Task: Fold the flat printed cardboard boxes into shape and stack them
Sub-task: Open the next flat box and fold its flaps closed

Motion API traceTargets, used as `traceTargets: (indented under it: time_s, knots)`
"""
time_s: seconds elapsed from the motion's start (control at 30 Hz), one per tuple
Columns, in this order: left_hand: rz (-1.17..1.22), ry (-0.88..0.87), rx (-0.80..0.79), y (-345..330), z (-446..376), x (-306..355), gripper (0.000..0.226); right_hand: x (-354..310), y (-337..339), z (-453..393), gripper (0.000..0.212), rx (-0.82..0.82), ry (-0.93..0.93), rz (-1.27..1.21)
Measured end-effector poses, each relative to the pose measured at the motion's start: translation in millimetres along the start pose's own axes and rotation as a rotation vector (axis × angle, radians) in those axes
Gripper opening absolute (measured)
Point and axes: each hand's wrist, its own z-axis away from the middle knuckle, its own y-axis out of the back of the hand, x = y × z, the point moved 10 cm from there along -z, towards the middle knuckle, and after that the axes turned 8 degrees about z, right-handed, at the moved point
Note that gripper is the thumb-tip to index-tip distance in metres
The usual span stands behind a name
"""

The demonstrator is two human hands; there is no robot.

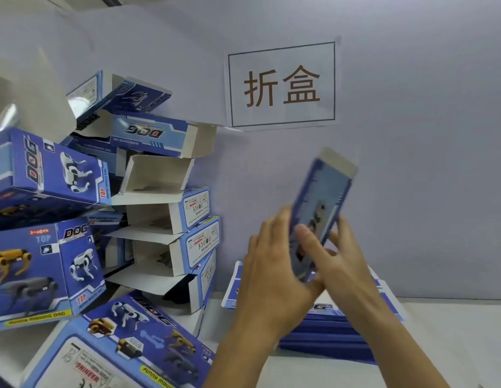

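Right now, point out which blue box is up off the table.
The flat box gripped between both hands. The others rest in the folded pile or the flat stack.

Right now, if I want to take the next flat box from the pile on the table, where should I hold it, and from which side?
Probably by its near long edge, coming from your own side. The flat boxes lie stacked with their edges facing you, so a fingertip can lift the top sheet there. The far side sits close to the wall, and both hands, left and right, now grip the raised box.
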Motion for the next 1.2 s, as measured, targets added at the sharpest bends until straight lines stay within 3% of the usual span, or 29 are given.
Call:
traceTargets:
  time_s: [0.1, 0.23, 0.37, 0.43, 0.53, 0.6, 0.7, 0.83, 0.93, 1.03, 1.13, 1.2]
  knots:
    - [0.094, -0.079, -0.130, -10, 1, 14, 0.083, 17, 10, -4, 0.079, -0.013, -0.126, -0.138]
    - [0.279, 0.008, -0.289, -20, 6, 5, 0.068, 32, 2, -3, 0.074, -0.081, -0.208, -0.309]
    - [0.493, 0.092, -0.331, -21, 10, -7, 0.048, 41, 2, -2, 0.067, -0.083, -0.233, -0.366]
    - [0.597, 0.126, -0.267, -17, 7, -17, 0.044, 43, 8, -1, 0.062, -0.066, -0.219, -0.337]
    - [0.606, 0.251, 0.020, 4, 4, -47, 0.042, 47, 15, 0, 0.065, -0.073, -0.224, -0.283]
    - [0.553, 0.351, 0.126, 13, 8, -66, 0.062, 48, 12, 2, 0.068, -0.133, -0.226, -0.239]
    - [0.680, 0.434, 0.122, 11, 13, -84, 0.091, 45, -2, 10, 0.072, -0.336, -0.225, -0.227]
    - [0.881, 0.348, 0.033, 5, 13, -83, 0.058, 51, -16, 25, 0.079, -0.529, -0.291, -0.231]
    - [0.831, 0.343, 0.165, 9, 16, -93, 0.055, 56, -17, 24, 0.078, -0.478, -0.310, -0.226]
    - [0.636, 0.314, 0.215, 7, 20, -89, 0.060, 61, -8, 16, 0.076, -0.276, -0.272, -0.127]
    - [0.522, 0.291, 0.212, 4, 22, -89, 0.065, 59, 7, 10, 0.058, -0.042, -0.176, -0.039]
    - [0.504, 0.268, 0.176, 2, 20, -88, 0.058, 56, 12, 9, 0.046, 0.029, -0.131, -0.059]
